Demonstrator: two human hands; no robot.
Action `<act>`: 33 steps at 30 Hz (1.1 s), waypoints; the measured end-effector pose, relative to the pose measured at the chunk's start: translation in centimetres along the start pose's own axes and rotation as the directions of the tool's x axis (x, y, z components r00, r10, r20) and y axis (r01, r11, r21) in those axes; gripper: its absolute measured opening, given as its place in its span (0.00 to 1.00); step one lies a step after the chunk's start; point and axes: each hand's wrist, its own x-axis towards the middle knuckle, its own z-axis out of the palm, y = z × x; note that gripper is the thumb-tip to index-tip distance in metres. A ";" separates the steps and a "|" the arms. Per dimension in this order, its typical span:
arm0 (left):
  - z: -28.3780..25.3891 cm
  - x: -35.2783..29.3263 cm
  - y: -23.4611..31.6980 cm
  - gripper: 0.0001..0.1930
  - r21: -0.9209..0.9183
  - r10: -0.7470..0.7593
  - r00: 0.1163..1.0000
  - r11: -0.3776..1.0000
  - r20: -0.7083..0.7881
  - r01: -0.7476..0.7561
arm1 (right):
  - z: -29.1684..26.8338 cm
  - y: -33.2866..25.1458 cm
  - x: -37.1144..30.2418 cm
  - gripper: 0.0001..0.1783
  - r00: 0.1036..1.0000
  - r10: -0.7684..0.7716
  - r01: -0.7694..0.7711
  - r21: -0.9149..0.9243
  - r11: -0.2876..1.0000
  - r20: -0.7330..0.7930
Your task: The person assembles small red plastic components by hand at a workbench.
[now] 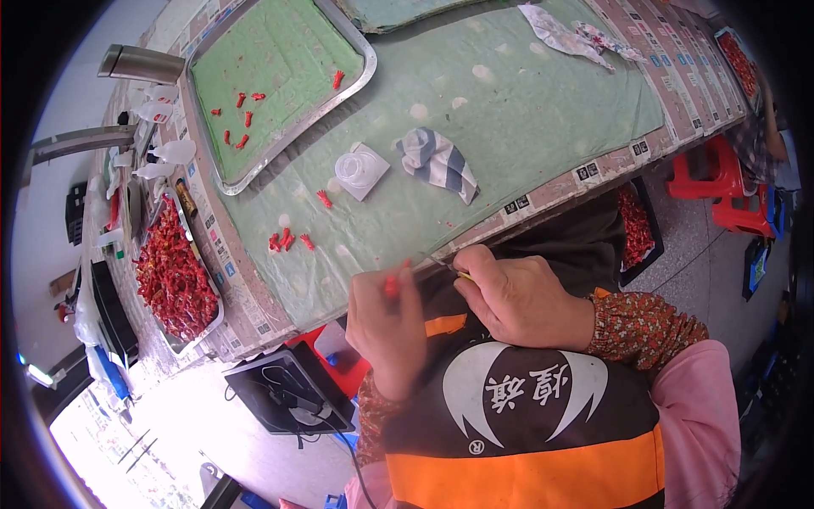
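Note:
My left hand (386,327) is closed near the table's front edge and pinches a small red piece (392,287), mostly hidden by the fingers. Just to its right, my right hand (521,297) grips a thin tool (465,276) whose yellow end shows between thumb and fingers. The tool's slim metal tip points toward the left hand; its exact kind is too small to tell. Beyond the left hand, a cluster of small red pieces (287,240) lies on the green cloth (356,220), with a single red piece (324,199) farther off.
A metal tray (370,72) lined in green holds several red pieces. A white round container (360,170) and a striped cloth (439,164) lie on the table. At the left stands a tray heaped with red pieces (176,276). Red stools (708,174) stand at the right.

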 end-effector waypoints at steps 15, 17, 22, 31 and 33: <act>0.0 -0.1 -0.5 0.11 -0.287 -0.244 0.969 0.927 0.033 0.243 | 1.1 -0.2 0.9 0.14 0.999 -0.042 0.044 -0.048 0.998 0.034; -0.1 -0.1 -0.3 0.11 -0.301 -0.282 0.958 0.910 0.051 0.284 | 1.2 -0.1 1.1 0.14 0.997 -0.063 0.065 -0.050 0.997 0.040; 0.1 0.0 -0.4 0.11 -0.327 -0.267 0.963 0.907 0.041 0.265 | 1.7 -0.1 1.1 0.15 0.996 -0.071 0.073 -0.036 0.997 0.046; 0.3 -0.1 -0.8 0.11 -0.311 -0.238 0.971 0.921 0.032 0.236 | 2.0 -0.2 1.1 0.16 0.996 -0.079 0.081 -0.030 0.996 0.038; 0.3 -0.1 -0.8 0.11 -0.310 -0.244 0.969 0.919 0.036 0.243 | 2.0 -0.2 1.1 0.17 0.996 -0.079 0.080 -0.032 0.996 0.047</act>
